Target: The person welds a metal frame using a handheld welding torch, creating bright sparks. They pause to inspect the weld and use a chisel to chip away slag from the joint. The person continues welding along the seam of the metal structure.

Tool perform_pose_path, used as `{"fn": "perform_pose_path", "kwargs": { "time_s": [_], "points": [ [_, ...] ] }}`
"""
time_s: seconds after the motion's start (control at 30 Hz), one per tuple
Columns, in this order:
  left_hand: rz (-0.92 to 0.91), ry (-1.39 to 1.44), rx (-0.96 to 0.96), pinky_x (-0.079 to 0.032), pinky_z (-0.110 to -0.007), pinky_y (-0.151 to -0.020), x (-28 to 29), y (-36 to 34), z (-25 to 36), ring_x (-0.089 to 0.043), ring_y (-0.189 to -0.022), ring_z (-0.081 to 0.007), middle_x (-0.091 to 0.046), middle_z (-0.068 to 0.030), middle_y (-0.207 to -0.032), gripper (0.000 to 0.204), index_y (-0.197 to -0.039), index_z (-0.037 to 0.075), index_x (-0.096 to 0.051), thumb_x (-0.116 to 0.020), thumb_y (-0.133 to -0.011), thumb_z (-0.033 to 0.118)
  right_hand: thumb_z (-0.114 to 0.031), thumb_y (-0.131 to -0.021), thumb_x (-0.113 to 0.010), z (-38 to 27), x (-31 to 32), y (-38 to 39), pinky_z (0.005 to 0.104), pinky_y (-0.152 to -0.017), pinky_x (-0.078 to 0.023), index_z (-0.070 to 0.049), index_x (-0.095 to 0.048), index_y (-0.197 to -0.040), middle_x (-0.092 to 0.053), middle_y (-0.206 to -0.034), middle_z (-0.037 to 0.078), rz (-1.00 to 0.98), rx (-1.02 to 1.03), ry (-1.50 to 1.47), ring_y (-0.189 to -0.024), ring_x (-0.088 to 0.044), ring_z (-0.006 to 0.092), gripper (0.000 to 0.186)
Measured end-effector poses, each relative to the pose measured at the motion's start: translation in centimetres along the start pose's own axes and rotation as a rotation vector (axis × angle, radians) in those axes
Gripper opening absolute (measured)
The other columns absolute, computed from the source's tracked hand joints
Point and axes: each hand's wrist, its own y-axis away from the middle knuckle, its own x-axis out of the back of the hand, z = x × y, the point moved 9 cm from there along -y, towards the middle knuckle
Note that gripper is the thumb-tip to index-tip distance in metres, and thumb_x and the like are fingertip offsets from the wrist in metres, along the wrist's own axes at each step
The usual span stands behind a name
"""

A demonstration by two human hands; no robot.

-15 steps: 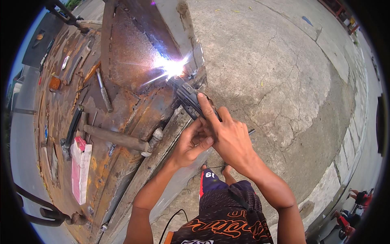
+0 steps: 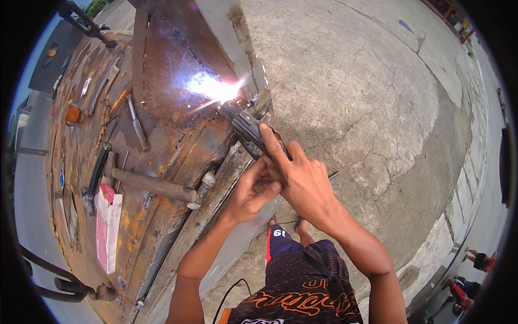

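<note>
My right hand (image 2: 305, 178) is closed around a black welding electrode holder (image 2: 247, 124), its forefinger stretched along the top. Beneath it, my left hand (image 2: 254, 190) has its fingers curled against the handle, partly hidden by the right hand. A bright welding arc (image 2: 229, 93) burns just beyond the holder's jaws, at the lower edge of an upright rusty steel plate (image 2: 162, 70). Glare hides the electrode tip and the joint itself. A grey steel flange (image 2: 229, 32) rises along the plate's right side.
On the rusty steel surface (image 2: 156, 132) to the left lie a hammer (image 2: 156, 183), a chisel-like tool (image 2: 137, 121), a pink-and-white box (image 2: 109, 227) and an orange block (image 2: 73, 112). Concrete ground (image 2: 367, 97) spreads to the right. People (image 2: 458, 294) are at the far lower right.
The arc's glare spreads farther left over the plate. The holder's tip has shifted slightly left and down in view, while both hands keep their grip.
</note>
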Motion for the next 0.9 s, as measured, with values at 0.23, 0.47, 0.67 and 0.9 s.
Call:
{"fn": "perform_pose_path", "kwargs": {
  "time_s": [0.23, 0.47, 0.67, 0.9],
  "points": [
    [0.005, -0.011, -0.009, -0.045, -0.028, -0.09, 0.01, 0.03, 0.11, -0.056, -0.101, -0.0135, -0.057, -0.0076, -0.108, 0.046, -0.13, -0.003, -0.046, -0.064, -0.097, 0.024, -0.011, -0.085, -0.064, -0.21, -0.12, -0.06, 0.0487, -0.061, -0.057, -0.02, -0.022, -0.159, -0.057, -0.112, 0.022, -0.057, 0.006, 0.019, -0.074, -0.068, 0.0414, 0.086],
    [0.013, -0.012, -0.014, -0.045, -0.028, -0.088, 0.07, -0.02, -0.06, -0.056, -0.099, -0.0127, -0.057, -0.0071, -0.107, 0.045, -0.129, -0.003, -0.047, -0.064, -0.097, 0.023, -0.014, -0.086, -0.067, -0.13, 0.21, -0.04, 0.049, -0.057, -0.053, -0.027, -0.023, -0.159, -0.057, -0.097, 0.017, 0.011, 0.011, -0.009, -0.065, -0.064, 0.0393, 0.087],
    [0.021, -0.025, -0.029, -0.045, -0.026, -0.085, 0.17, -0.04, -0.09, -0.056, -0.097, -0.0112, -0.058, -0.0064, -0.105, 0.045, -0.128, -0.003, -0.047, -0.064, -0.096, 0.023, -0.015, -0.086, -0.066, -0.08, 0.11, -0.04, 0.0488, -0.057, -0.052, -0.027, -0.023, -0.159, -0.058, -0.098, 0.017, 0.019, 0.015, -0.004, -0.065, -0.064, 0.0395, 0.086],
    [0.024, -0.023, -0.015, -0.045, -0.027, -0.086, 0.17, 0.02, -0.19, -0.056, -0.096, -0.0116, -0.058, -0.0059, -0.103, 0.045, -0.129, -0.003, -0.047, -0.063, -0.097, 0.024, -0.01, -0.084, -0.063, -0.57, 0.16, -0.09, 0.0467, -0.062, -0.058, -0.014, -0.022, -0.159, -0.058, -0.114, 0.024, -0.054, 0.036, 0.048, -0.083, -0.07, 0.0393, 0.085]
  ]
}}
